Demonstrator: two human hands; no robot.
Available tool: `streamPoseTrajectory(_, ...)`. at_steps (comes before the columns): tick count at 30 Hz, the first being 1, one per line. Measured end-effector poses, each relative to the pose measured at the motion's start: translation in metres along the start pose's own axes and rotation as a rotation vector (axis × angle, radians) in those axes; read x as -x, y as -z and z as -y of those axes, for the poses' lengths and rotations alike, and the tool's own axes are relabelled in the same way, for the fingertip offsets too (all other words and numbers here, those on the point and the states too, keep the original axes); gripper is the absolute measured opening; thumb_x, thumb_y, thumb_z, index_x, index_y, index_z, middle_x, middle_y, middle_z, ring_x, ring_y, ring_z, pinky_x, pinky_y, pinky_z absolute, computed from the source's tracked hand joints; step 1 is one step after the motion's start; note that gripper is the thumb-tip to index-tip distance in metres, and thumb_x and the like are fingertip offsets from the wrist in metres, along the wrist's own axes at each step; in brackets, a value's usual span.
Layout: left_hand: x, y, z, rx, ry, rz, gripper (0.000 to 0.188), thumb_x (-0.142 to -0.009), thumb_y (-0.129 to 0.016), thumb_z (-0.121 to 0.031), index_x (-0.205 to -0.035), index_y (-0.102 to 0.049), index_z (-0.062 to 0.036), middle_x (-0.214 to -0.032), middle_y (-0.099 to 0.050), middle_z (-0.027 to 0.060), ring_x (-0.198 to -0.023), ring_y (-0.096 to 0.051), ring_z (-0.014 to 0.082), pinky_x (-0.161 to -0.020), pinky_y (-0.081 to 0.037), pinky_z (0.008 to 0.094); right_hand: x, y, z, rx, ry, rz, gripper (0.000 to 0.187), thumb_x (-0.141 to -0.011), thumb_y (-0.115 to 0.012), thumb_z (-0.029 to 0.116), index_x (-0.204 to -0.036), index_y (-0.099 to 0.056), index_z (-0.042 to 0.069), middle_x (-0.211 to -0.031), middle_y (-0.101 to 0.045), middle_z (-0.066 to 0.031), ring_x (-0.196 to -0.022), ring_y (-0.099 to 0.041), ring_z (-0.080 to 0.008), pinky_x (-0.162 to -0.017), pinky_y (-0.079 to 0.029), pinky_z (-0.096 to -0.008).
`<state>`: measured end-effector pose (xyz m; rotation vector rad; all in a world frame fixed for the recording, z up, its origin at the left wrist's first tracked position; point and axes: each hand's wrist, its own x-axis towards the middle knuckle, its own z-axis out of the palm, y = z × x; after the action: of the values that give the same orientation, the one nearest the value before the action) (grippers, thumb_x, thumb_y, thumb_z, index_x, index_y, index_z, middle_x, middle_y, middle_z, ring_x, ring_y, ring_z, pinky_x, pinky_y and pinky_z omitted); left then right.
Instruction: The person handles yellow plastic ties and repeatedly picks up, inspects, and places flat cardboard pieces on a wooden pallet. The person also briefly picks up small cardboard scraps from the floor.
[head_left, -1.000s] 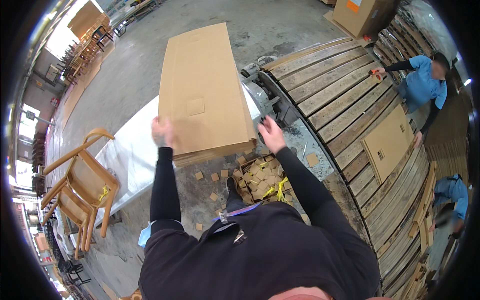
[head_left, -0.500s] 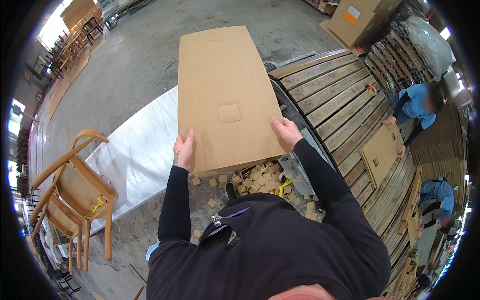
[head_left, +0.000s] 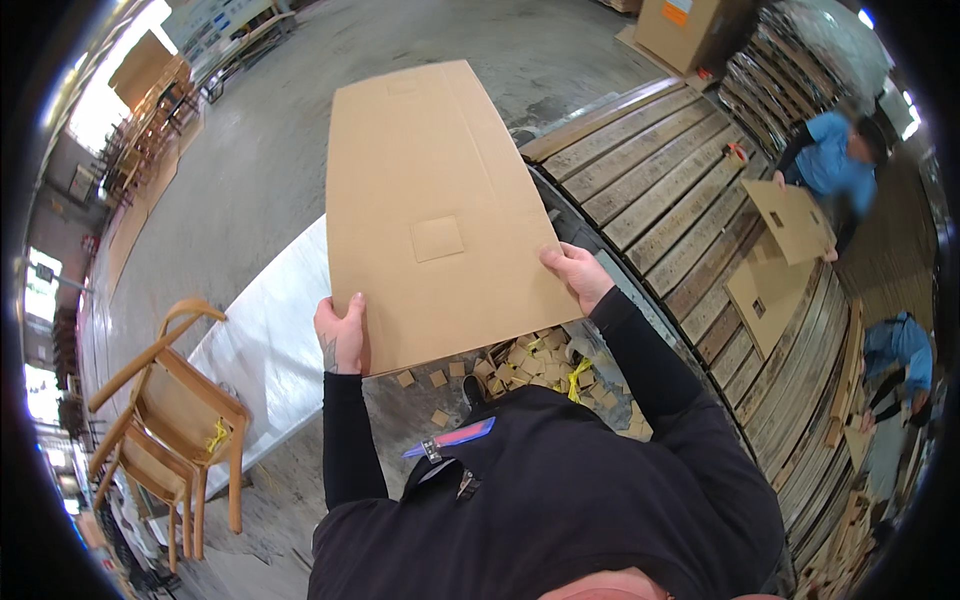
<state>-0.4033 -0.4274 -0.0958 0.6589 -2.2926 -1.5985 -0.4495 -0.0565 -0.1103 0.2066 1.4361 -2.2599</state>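
A large brown cardboard sheet point(head_left: 430, 180) stretches out in front of me, held by its near end. My left hand point(head_left: 342, 335) is closed on its left near corner, the thumb on top. On the opposite edge, my right hand point(head_left: 577, 272) pinches the sheet near its right corner, thumb also on top. A square flap outline point(head_left: 437, 240) is cut into the board, and a fainter one shows near the far end. Below the near edge, small cardboard squares point(head_left: 520, 365) lie heaped and scattered on the floor, with yellow strapping point(head_left: 578, 378) among them.
A slatted wooden platform point(head_left: 640, 180) runs along my right, with a tape roll point(head_left: 736, 153) on it. There, a co-worker in blue point(head_left: 835, 150) holds a cut-out cardboard panel point(head_left: 795, 220); another person bends farther down. Wooden chairs point(head_left: 185, 410) stand left beside a pale wrapped surface point(head_left: 275, 335).
My view has shifted, and the sheet sits slightly left and lower in it, still in both hands. The co-worker has raised a panel, showing another one beneath it on the platform.
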Motion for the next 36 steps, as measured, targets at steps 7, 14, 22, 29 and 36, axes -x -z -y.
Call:
streamPoseTrajectory(7, 0.045, -0.045, -0.085, 0.128, -0.314, 0.409, 0.027, -0.088, -0.064, -0.008, -0.111, -0.058, 0.0048, -0.105, -0.066, 0.0095, -0.095, -0.061, 0.0146, -0.086, -0.047, 0.0286, 0.088, 0.095, 0.016, -0.327, 0.214, 0.148, 0.048, -0.094, -0.059, 0.021, -0.136, -0.041, 0.005, -0.125, -0.058, -0.0084, -0.109, -0.06, -0.0175, -0.089, -0.051, -0.0333)
streamPoseTrajectory(14, 0.055, -0.143, -0.121, -0.025, -0.472, 0.367, 0.052, -0.09, -0.065, -0.017, -0.133, -0.043, 0.0033, -0.127, -0.054, 0.0156, -0.113, -0.054, 0.0206, -0.094, -0.045, 0.0322, 0.145, 0.186, -0.037, -0.53, 0.359, -0.173, 0.038, -0.089, -0.065, 0.012, -0.125, -0.053, 0.008, -0.12, -0.06, -0.0059, -0.108, -0.061, -0.0206, -0.092, -0.051, -0.0397)
streamPoseTrajectory(22, 0.194, -0.235, -0.008, 0.645, 0.581, 0.826, 0.044, -0.095, -0.059, -0.027, -0.13, -0.047, -0.0042, -0.12, -0.059, 0.0063, -0.106, -0.06, 0.0206, -0.086, -0.051, 0.034, 0.187, 0.202, -0.125, -0.972, 0.147, -0.267, 0.043, -0.091, -0.064, 0.023, -0.129, -0.05, 0.009, -0.127, -0.057, -0.0056, -0.118, -0.054, -0.0249, -0.102, -0.043, -0.0438)
streamPoseTrajectory(29, 0.202, -0.244, 0.005, 0.243, 0.483, 0.626, 0.052, -0.079, -0.066, 0.005, -0.127, -0.048, -0.0012, -0.112, -0.062, 0.0105, -0.098, -0.063, 0.0224, -0.087, -0.052, 0.0337, 0.23, 0.222, -0.158, -0.499, -0.493, -0.066, 0.052, -0.091, -0.065, 0.034, -0.127, -0.05, 0.001, -0.121, -0.06, -0.0203, -0.109, -0.062, -0.028, -0.091, -0.052, -0.0434)
streamPoseTrajectory(36, 0.183, -0.149, -0.016, 0.213, 0.423, 0.523, 0.051, -0.075, -0.066, 0.006, -0.123, -0.048, 0.0001, -0.104, -0.063, 0.0091, -0.087, -0.063, 0.0194, -0.078, -0.052, 0.0309, 0.208, 0.362, -0.141, 0.806, -0.018, -0.738, 0.053, -0.088, -0.06, 0.039, -0.118, -0.057, -0.004, -0.109, -0.064, -0.02, -0.095, -0.062, -0.0331, -0.084, -0.051, -0.043)
